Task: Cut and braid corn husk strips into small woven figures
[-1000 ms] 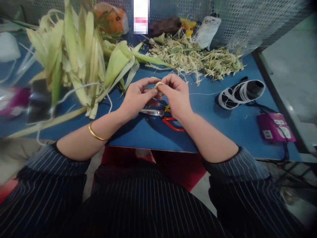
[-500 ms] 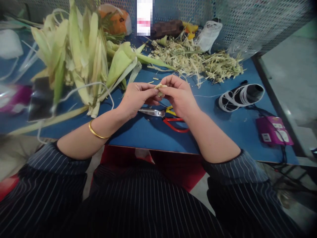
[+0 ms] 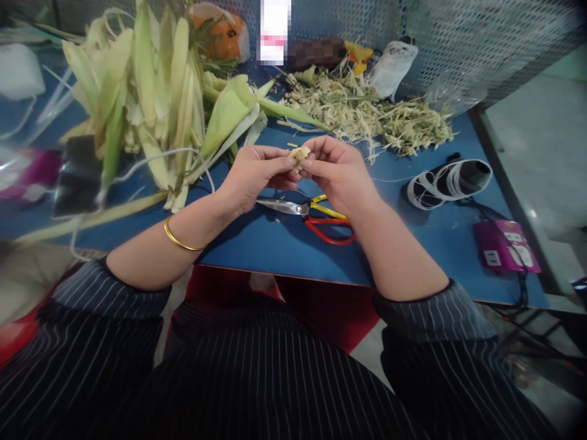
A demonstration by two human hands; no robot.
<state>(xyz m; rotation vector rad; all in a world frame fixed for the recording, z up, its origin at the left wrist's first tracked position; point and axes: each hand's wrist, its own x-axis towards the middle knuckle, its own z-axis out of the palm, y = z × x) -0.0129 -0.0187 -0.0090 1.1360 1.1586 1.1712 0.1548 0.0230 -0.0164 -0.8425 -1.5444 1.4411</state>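
Head cam: your left hand (image 3: pixel 251 177) and right hand (image 3: pixel 342 173) are both pinching that corn-husk piece (image 3: pixel 300 154); it's showing more than before, so you're probably still working it.

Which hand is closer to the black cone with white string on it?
Right. The right hand is to the left of the cone, with blue table between them; the left hand is farther left, past the right hand.

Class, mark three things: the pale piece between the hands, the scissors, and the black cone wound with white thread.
Pale piece (image 3: pixel 300 156), head view: its exposed upper part.
Scissors (image 3: pixel 299 209), head view: beside the pivot.
Black cone (image 3: pixel 448 183), head view: its thread-wrapped side.
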